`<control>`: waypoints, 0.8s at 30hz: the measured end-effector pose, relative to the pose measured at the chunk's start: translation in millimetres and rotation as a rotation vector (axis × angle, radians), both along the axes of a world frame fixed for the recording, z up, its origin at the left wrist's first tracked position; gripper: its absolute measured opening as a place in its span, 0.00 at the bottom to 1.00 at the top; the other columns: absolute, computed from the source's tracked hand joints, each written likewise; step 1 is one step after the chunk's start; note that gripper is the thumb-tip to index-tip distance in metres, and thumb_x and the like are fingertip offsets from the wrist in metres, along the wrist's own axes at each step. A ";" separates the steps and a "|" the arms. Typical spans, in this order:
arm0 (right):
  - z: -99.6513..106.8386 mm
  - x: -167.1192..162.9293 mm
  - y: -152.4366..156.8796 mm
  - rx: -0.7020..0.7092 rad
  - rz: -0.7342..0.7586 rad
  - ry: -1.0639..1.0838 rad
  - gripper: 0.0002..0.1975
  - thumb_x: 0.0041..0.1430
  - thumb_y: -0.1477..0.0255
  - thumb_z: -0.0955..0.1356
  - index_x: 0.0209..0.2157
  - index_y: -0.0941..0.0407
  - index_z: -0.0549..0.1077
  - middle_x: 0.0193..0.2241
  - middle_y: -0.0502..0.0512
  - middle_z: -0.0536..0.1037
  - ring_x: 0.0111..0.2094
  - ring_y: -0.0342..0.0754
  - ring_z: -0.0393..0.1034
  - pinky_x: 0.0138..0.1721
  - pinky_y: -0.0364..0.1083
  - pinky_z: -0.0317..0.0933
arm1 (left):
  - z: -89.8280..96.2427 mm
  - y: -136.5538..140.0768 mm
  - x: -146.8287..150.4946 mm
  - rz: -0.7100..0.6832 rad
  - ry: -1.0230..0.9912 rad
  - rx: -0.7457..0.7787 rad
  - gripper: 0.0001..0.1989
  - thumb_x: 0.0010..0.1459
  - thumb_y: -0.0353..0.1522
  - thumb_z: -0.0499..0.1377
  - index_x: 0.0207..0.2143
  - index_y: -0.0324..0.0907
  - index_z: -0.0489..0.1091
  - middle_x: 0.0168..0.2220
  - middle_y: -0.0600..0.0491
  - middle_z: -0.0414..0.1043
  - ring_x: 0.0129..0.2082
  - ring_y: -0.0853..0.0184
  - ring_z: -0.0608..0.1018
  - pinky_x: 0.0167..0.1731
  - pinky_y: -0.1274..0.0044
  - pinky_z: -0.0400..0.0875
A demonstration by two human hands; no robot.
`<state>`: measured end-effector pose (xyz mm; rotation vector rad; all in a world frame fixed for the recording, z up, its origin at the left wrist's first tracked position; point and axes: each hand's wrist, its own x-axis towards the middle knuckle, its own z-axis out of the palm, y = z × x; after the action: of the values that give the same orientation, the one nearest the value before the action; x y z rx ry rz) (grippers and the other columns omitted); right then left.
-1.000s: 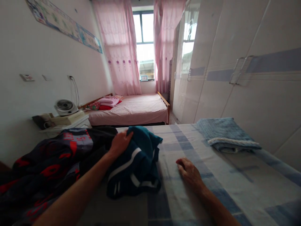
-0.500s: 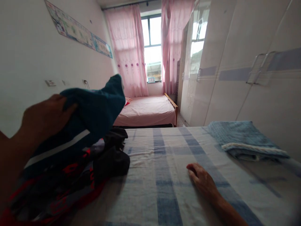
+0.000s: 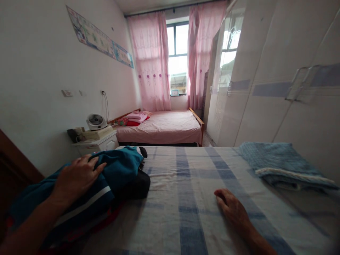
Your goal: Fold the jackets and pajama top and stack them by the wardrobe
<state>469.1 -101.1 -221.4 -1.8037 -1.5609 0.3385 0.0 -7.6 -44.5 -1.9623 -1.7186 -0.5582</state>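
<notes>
My left hand (image 3: 77, 177) lies on top of a teal garment (image 3: 122, 164) with a white stripe, its fingers spread over the cloth. The garment covers a heap of dark clothes (image 3: 139, 186) on the near bed; black and red cloth pokes out at its right side and below. My right hand (image 3: 232, 209) rests on the blue-and-white checked sheet (image 3: 164, 212), fingers loosely bent with a gap at the thumb and nothing in them. Farther right is a folded blue blanket (image 3: 278, 159) with a pale edge.
Beyond the near bed stands a bed with a pink sheet (image 3: 170, 124). At the left, a small fan (image 3: 96, 121) is on a white bedside cabinet (image 3: 108, 143). A white wardrobe (image 3: 265, 117) lines the right side, and pink curtains (image 3: 151, 53) frame the window.
My left hand has come down with the teal garment, which now lies over the dark clothes, and its grip has loosened. My right hand stays on the sheet. The view has shifted slightly.
</notes>
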 end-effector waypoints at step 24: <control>57.6 185.9 1.5 0.026 -0.571 -0.388 0.21 0.50 0.72 0.63 0.46 0.64 0.69 0.48 0.73 0.68 0.50 0.62 0.62 0.49 0.57 0.55 | -183.4 -20.5 206.5 -0.656 -0.218 -0.309 0.16 0.56 0.28 0.51 0.45 0.45 0.72 0.49 0.48 0.71 0.49 0.60 0.73 0.50 0.67 0.68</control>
<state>655.0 -99.7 -163.8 -2.2865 -1.1961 -0.3176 206.5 -28.1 -227.9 -2.7989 -1.3021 -0.7833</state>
